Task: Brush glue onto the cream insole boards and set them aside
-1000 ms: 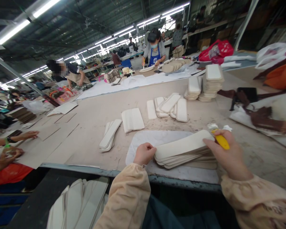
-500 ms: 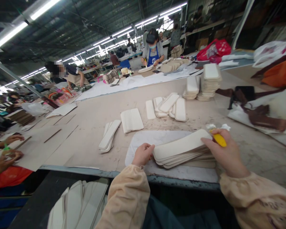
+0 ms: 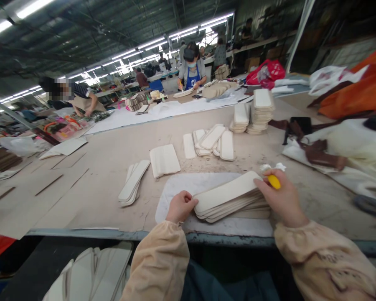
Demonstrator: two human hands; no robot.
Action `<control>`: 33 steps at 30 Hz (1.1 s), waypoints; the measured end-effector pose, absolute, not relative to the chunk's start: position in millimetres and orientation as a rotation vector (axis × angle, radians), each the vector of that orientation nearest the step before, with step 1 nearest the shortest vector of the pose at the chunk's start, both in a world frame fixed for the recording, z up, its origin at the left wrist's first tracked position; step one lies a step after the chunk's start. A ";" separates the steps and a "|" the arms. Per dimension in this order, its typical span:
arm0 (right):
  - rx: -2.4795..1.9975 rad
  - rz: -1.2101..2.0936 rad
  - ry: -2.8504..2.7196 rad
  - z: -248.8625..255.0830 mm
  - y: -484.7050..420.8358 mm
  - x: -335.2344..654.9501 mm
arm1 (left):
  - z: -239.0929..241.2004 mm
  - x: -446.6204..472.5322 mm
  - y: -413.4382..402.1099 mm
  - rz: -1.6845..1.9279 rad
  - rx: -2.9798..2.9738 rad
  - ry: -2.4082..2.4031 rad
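Observation:
A fanned stack of long, white, round-cornered panels (image 3: 227,196) lies on a white sheet (image 3: 169,196) in front of me. At the stack's left end, my left hand (image 3: 181,205) pinches the edge of the top panel between thumb and fingers. My right hand (image 3: 282,196) is closed around a tool with a yellow handle (image 3: 273,182). The thumb side of that hand also touches the right end of the top panel. Most of the tool is hidden by the fingers, and a white tuft (image 3: 280,167) shows just beyond them.
More white panels lie in a small fan (image 3: 134,184), a flat group (image 3: 164,161) and a loose pile (image 3: 211,141). Taller stacks (image 3: 263,110) stand behind. Further panels (image 3: 90,271) rest below the table edge at left. Co-workers (image 3: 192,73) work across the table.
My view has turned slightly right, so the scene sits further left and a co-worker's hands at the left edge have gone from view. Both my hands keep their places on the stack.

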State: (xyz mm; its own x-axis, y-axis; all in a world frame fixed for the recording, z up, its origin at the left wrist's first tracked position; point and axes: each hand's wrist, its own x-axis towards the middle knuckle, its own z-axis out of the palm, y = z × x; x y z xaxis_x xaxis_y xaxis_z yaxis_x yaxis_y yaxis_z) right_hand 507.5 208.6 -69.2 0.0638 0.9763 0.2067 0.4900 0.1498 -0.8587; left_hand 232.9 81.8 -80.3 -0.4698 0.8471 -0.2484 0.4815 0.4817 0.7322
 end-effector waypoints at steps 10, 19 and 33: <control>-1.548 0.482 -1.765 -72.8 212.5 512.5 | -77.9 232.0 81.2 0.791 1.145 2.064; -1.626 0.387 -1.904 -78.2 212.9 510.2 | -77.5 232.2 82.9 0.783 1.160 2.045; -1.666 0.222 -2.053 -81.4 212.2 510.7 | -76.7 232.9 83.7 0.759 1.137 2.061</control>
